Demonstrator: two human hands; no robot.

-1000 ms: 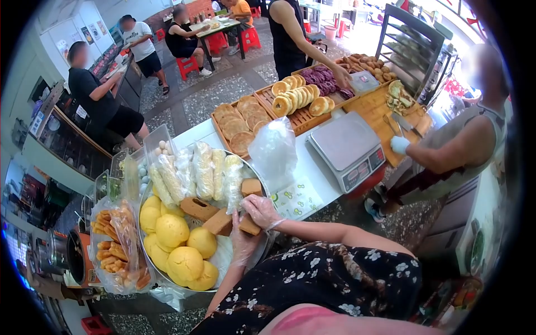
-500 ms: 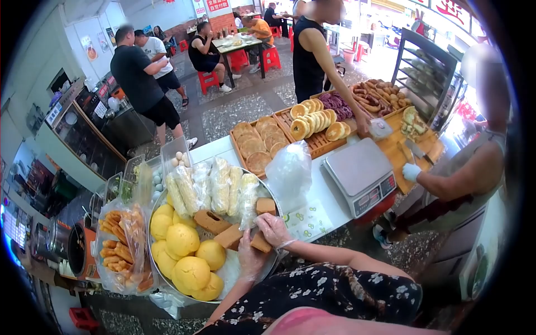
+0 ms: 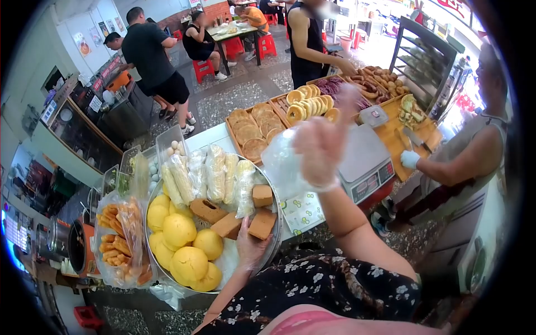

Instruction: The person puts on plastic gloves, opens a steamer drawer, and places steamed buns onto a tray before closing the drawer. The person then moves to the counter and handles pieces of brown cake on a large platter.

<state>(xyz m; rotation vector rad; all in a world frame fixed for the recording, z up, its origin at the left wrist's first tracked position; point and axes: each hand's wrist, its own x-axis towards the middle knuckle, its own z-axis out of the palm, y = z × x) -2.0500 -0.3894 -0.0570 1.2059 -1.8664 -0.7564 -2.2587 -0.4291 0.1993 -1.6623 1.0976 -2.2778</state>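
Note:
On the round metal tray [image 3: 272, 254], my left hand [image 3: 250, 245] in a clear plastic glove is beside a brown cake block [image 3: 262, 224]; its fingertips are partly hidden between blocks, so its grip is unclear. My right hand [image 3: 324, 142], gloved and smeared by motion, is raised over the counter near the plastic bags [image 3: 282, 162], with a finger extended and nothing seen in it. Another brown block [image 3: 226, 225] lies left of my left hand. Wrapped corn [image 3: 216, 174] and yellow buns [image 3: 190, 262] share the tray.
A scale [image 3: 363, 159] stands right of the bags. Trays of flatbreads [image 3: 254, 149] and round cakes [image 3: 296, 114] line the counter. Fried dough sticks [image 3: 114, 245] lie left. A co-worker's gloved hand [image 3: 410, 159] is at the cutting board [image 3: 391, 131]; another person [image 3: 304, 44] stands across the counter.
My right hand has left the brown blocks and risen to the upper right. My left hand stays at the blocks. The person across the counter has drawn their hand back from the clear box.

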